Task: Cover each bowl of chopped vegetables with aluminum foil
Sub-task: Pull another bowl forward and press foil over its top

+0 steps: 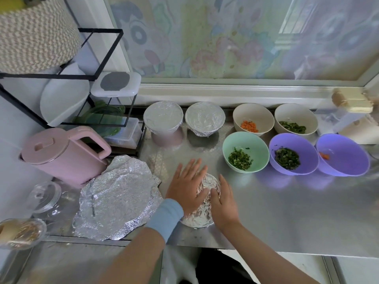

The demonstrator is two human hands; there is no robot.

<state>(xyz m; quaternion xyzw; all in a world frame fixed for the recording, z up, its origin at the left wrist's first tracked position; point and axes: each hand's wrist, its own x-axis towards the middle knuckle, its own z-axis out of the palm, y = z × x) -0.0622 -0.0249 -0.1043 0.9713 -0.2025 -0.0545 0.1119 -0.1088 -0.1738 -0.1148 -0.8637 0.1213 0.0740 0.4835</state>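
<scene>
Spotter: Steel surface (287, 212) under a window with a patterned film. Bowls stand in two rows at the back.

Recorder: Where is the bowl being worked on?

Spotter: At the near edge, centre. The round bowl wrapped in crinkled silver foil (206, 182) has its top creased and shiny, and the foil is tucked down over the rim. The bowl's colour is hidden.

Recorder: Hands?

Spotter: The left hand (186, 189), in a light blue cuff, lies flat on the foil top with its fingers straight and spread, gripping nothing. The right hand (223, 203) lies flat against the right side of the foil, fingers straight and held together, also gripping nothing.

Recorder: Others covered?

Spotter: Two in the back row on the left: a foil-topped pink bowl (163, 119) and, beside it, a bowl fully wrapped in foil (205, 119).

Recorder: Uncovered?

Spotter: Five.
- Cream bowl of diced carrot (242, 113)
- Cream bowl of chopped greens (287, 111)
- Mint-green bowl of chopped greens (231, 144)
- Purple bowl of chopped greens (276, 142)
- Purple bowl with a few carrot bits (348, 152)

Recorder: Spare foil?

Spotter: A large crumpled foil sheet (117, 197) lies just left of the left hand, near a pink lidded kettle (63, 152).
</scene>
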